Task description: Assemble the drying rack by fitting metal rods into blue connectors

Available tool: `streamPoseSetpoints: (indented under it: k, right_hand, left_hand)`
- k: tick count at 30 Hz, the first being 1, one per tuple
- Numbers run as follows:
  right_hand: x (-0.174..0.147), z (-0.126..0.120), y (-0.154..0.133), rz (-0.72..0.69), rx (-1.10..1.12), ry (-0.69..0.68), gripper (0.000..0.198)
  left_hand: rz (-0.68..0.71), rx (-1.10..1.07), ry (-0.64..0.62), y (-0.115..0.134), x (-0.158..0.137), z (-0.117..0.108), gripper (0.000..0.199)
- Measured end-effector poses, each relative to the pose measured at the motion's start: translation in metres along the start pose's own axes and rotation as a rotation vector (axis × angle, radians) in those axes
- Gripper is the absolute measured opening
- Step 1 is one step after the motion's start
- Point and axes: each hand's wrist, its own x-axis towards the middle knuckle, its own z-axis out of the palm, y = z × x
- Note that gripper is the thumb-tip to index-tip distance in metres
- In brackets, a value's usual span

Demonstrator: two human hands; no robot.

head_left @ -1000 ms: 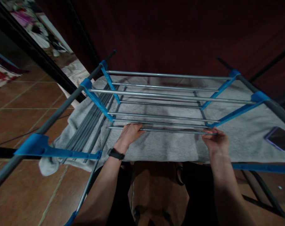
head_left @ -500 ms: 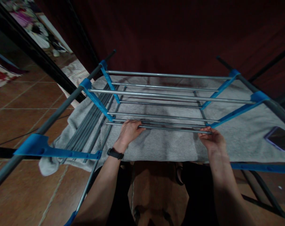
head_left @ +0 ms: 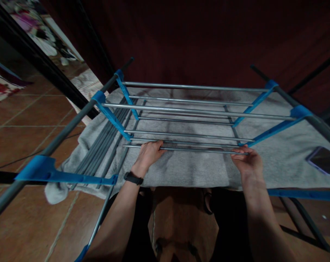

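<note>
"Rod first: where is it lying?"

"Metal rod (head_left: 197, 150) is lying crosswise in both hands, just on the near side of the nearest crossbar (head_left: 197, 144) of the tubular rack (head_left: 197, 111), above the grey towel (head_left: 197, 169). Left hand (head_left: 150, 153) is curling its fingers round it, left of middle. Right hand (head_left: 248, 159) is pinching it close to its right end."

"And what is changing?"

"Little. Against half a second ago, its left tip is showing slightly lower in view, and the rod is sitting a touch further right. Both hands are keeping their grasp."

"Meaning what for the work?"

"Judging only: position is getting small corrections. Neither end is appearing seated in the left blue bracket (head_left: 113, 119) or the right blue bracket (head_left: 279, 128), so the rod is probably relying on the hands."

"Nearby?"

"Bundle of grey tubes (head_left: 99, 147) is lying on the towel at left; phone (head_left: 323, 160) is resting at right, well apart from the right hand."
</note>
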Motion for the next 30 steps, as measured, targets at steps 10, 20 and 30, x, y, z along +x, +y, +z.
streamPoseSetpoints:
  k: [10, 20, 30]
  right_hand:
    - [-0.003, 0.007, 0.002, 0.029, -0.047, 0.123, 0.019]
    - [-0.006, 0.010, 0.002, 0.036, -0.046, 0.027, 0.030]
    - [-0.006, 0.004, -0.003, 0.057, 0.055, -0.095, 0.029]
  left_hand:
    - [0.093, -0.073, 0.087, -0.002, 0.002, -0.002, 0.022]
    - [0.121, -0.053, 0.126, -0.007, 0.004, 0.002, 0.016]
    - [0.025, -0.046, -0.031, -0.005, 0.001, 0.003, 0.023]
